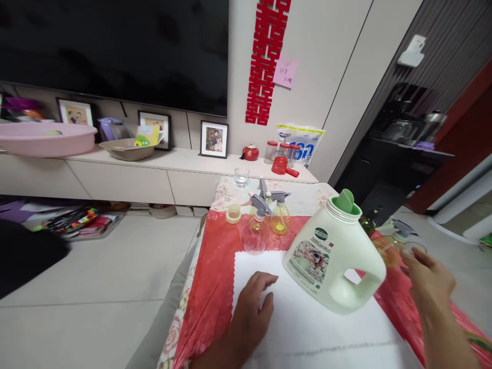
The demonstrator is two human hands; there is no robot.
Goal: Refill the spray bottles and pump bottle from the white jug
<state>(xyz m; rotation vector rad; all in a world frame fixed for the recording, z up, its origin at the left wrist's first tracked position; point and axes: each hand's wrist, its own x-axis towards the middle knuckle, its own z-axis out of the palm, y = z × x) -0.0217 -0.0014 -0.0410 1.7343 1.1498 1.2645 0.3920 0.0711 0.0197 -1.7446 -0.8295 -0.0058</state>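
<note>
My left fingers curved half-open, empty; near the surface's right edge, my right fingers pinched a clear cup, best kept level.

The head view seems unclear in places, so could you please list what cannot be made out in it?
In the head view:
Jug: its wall and green spout hide what is inside.
Clear thing at the right hand: partly covered by the hand, its full shape unclear.
Label: fine print too small.
Pink tub: cut off by the left edge.
</note>
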